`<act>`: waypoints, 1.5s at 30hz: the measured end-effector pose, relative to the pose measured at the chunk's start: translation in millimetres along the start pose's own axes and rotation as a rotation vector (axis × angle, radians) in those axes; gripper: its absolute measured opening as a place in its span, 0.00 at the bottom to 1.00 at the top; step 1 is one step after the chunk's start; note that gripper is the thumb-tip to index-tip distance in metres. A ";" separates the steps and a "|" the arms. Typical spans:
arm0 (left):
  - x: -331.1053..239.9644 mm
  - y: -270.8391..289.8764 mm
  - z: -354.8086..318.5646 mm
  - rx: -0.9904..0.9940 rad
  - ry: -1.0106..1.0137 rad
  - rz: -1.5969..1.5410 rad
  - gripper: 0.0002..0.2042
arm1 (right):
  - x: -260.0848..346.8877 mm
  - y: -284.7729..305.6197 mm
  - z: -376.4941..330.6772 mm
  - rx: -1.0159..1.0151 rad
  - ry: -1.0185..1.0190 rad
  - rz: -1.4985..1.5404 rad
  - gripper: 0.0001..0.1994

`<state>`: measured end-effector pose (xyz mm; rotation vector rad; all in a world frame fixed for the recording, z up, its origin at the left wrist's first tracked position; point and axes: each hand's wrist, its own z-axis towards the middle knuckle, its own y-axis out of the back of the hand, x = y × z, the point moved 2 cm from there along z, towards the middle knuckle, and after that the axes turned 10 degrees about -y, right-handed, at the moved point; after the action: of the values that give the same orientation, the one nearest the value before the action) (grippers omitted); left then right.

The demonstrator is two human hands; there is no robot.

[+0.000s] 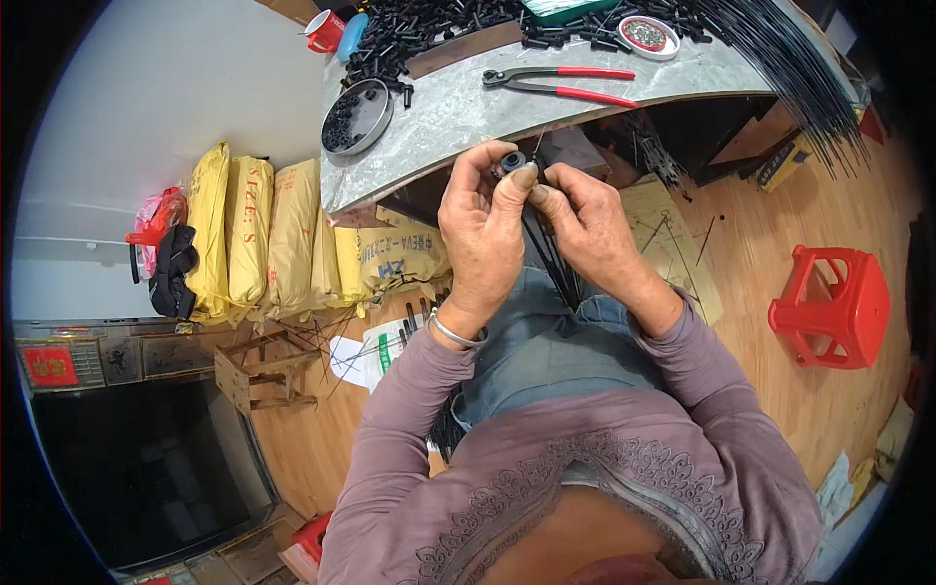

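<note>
My left hand (485, 226) is closed in a pinch around a small black round part with a hollow centre (514, 160), just off the table's near edge. Close beside it, my right hand (591, 222) has thumb and forefinger pressed together at a thin dark rod (538, 146) whose tip points up between the hands. Where the rod meets the round part is hidden by my fingers. Below the hands, several long black rods (551, 258) stand between my knees. Beyond my hands, pincers with red handles (575, 73) lie on the grey table (439, 122).
Loose black tubular parts (429, 34) heap along the table's back, near a round tin of small black pieces (375, 115) and a white dish of metal bits (647, 37). A bundle of black rods (790, 68) overhangs the right edge. A red stool (843, 307) stands right; yellow sacks (249, 229) stand left.
</note>
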<state>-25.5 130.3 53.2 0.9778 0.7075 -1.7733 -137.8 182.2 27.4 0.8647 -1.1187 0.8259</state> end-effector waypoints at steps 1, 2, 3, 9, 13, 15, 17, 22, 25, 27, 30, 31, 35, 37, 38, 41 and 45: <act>0.8 -0.3 -0.3 -0.011 -0.006 0.011 0.11 | 1.0 0.8 1.2 0.022 -0.001 -0.040 0.11; 1.1 0.1 -0.5 -0.020 -0.010 0.024 0.11 | 2.3 1.0 2.3 0.042 -0.004 -0.078 0.11; 0.1 1.1 0.3 -0.019 -0.009 0.023 0.11 | 4.9 3.6 3.7 0.040 -0.006 -0.077 0.11; 0.3 10.8 3.7 0.148 0.223 -0.214 0.12 | -3.9 9.6 5.9 0.266 -0.185 0.088 0.12; 1.8 9.6 3.3 0.155 0.183 -0.276 0.12 | -8.8 18.5 17.4 0.389 -0.254 0.146 0.15; 1.2 9.5 2.9 0.181 0.178 -0.328 0.12 | -9.5 20.2 17.0 0.457 -0.276 0.152 0.15; -2.5 8.0 5.6 0.177 0.120 -0.223 0.12 | -8.0 20.7 14.9 0.481 -0.246 0.270 0.16; 5.2 6.0 9.0 0.181 0.115 -0.211 0.12 | -7.3 26.9 19.2 0.442 -0.229 0.230 0.16; 4.4 5.6 8.3 0.216 0.135 -0.212 0.12 | -7.0 28.1 16.4 0.461 -0.201 0.262 0.15; 3.5 3.8 8.3 0.220 0.134 -0.196 0.11 | -9.8 29.4 17.3 0.487 -0.247 0.149 0.14; 2.8 0.4 6.3 0.202 0.129 -0.193 0.12 | -7.2 33.4 19.7 0.490 -0.196 0.084 0.14; 2.4 0.4 5.5 0.186 0.150 -0.190 0.12 | -6.7 34.2 19.7 0.489 -0.197 0.084 0.14; 5.8 -1.3 5.7 0.172 0.155 -0.219 0.12 | -5.5 33.2 18.7 0.475 -0.163 -0.013 0.14; 7.1 0.5 5.3 0.166 0.151 -0.240 0.12 | -3.3 30.3 16.5 0.472 -0.175 0.017 0.13; 7.7 0.8 5.5 0.159 0.146 -0.264 0.12 | 0.6 29.8 14.7 0.436 -0.164 0.012 0.13; 7.9 -0.8 3.0 0.123 0.095 -0.238 0.12 | 3.7 26.9 13.5 0.387 -0.171 0.021 0.12; 3.3 -3.8 -0.1 0.064 0.082 -0.251 0.11 | -12.5 22.6 18.1 0.457 -0.345 0.168 0.10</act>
<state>-29.7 130.3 50.4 1.0455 0.8606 -1.9929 -168.0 174.2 22.7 1.3439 -1.3401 1.1251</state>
